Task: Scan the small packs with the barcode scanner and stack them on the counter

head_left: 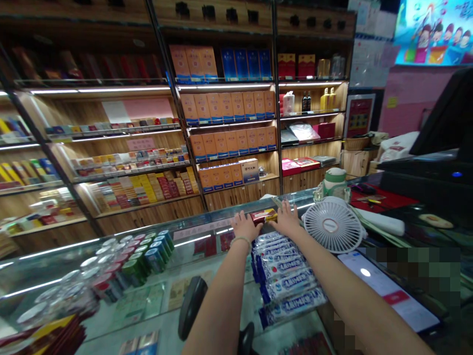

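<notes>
Both arms reach forward across a glass counter. My left hand has its fingers spread at the left end of a red and gold packet. At that packet's right end is my right hand, its fingers also apart. Neither hand is wrapped round the packet; it lies between them. Nearer to me, a row of blue and white wrapped packets lies overlapping on the counter, between my forearms. A black handheld device stands left of my left forearm.
Cans stand in rows on the left of the glass counter. A white fan, a green and white bottle, a phone and a dark monitor are on the right. Stocked shelves line the wall.
</notes>
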